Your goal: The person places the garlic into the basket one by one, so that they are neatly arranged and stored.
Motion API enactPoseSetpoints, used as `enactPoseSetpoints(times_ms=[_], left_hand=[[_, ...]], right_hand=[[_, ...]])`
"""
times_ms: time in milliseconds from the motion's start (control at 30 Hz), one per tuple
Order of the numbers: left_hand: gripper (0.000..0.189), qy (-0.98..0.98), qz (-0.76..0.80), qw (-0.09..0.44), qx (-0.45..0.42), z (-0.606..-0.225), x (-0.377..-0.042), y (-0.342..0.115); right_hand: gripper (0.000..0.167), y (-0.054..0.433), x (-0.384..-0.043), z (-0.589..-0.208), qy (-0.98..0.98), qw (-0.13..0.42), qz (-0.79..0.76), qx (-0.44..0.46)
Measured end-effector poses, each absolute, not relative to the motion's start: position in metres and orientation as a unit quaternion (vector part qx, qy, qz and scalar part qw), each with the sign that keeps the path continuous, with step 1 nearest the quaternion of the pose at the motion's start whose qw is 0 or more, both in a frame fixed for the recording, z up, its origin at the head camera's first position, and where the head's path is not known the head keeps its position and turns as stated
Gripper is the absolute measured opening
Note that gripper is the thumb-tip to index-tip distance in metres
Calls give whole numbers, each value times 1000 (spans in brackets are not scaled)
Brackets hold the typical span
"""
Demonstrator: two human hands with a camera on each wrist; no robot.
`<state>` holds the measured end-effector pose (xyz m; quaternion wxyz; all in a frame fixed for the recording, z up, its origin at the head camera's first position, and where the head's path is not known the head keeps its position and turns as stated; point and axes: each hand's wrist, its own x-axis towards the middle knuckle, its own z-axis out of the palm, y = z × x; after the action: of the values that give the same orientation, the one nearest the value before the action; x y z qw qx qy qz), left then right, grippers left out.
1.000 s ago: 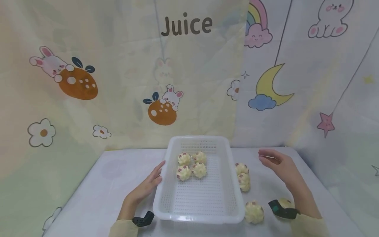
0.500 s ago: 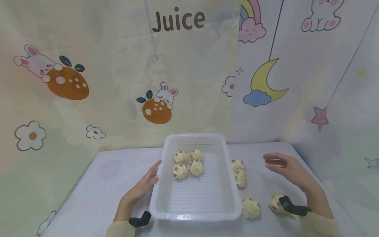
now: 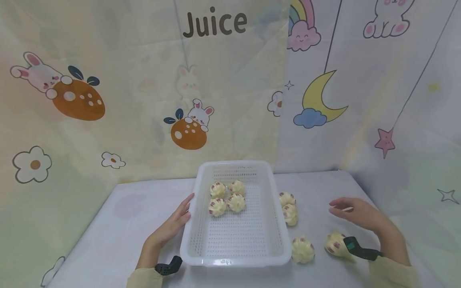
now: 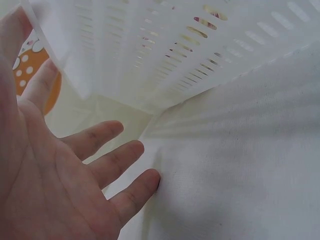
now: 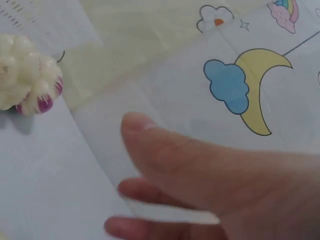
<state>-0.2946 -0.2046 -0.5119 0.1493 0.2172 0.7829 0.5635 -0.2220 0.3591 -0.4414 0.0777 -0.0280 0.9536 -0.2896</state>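
A white perforated plastic basket (image 3: 235, 262) sits on the table with several pale, purple-streaked garlic bulbs (image 3: 236, 203) grouped in its far left part. My left hand (image 3: 169, 228) rests against the basket's left side, fingers extended; in the left wrist view its thumb and index finger (image 4: 42, 82) are up at the rim. Over the table on the right is my right hand (image 3: 360, 214), fingers loosely bent with nothing in them. Below it lies a garlic bulb (image 3: 335, 244) with a stem, partly behind the wrist camera.
Two garlic bulbs (image 3: 289, 215) lie close along the basket's right side, and another bulb (image 3: 302, 251) is by its near right corner. A patterned cloth backdrop (image 3: 230, 100) rises behind the table (image 3: 144, 204).
My right hand has moved right and a little nearer, away from the basket, uncovering more of the garlic bulb by its wrist. The head view has shifted slightly; my left hand stays at the basket.
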Motion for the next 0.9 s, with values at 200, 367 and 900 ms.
enactPoseSetpoints(times_ms=[200, 367, 900], left_hand=[[60, 786, 562, 147, 214, -510, -294, -204], [59, 785, 563, 147, 213, -508, -292, -204], [62, 796, 559, 135, 191, -510, -291, -203]], right_hand=[[55, 355, -223, -444, 956, 154, -248, 10], [54, 351, -220, -447, 955, 196, -220, 18], [55, 337, -214, -446, 931, 254, -256, 50]])
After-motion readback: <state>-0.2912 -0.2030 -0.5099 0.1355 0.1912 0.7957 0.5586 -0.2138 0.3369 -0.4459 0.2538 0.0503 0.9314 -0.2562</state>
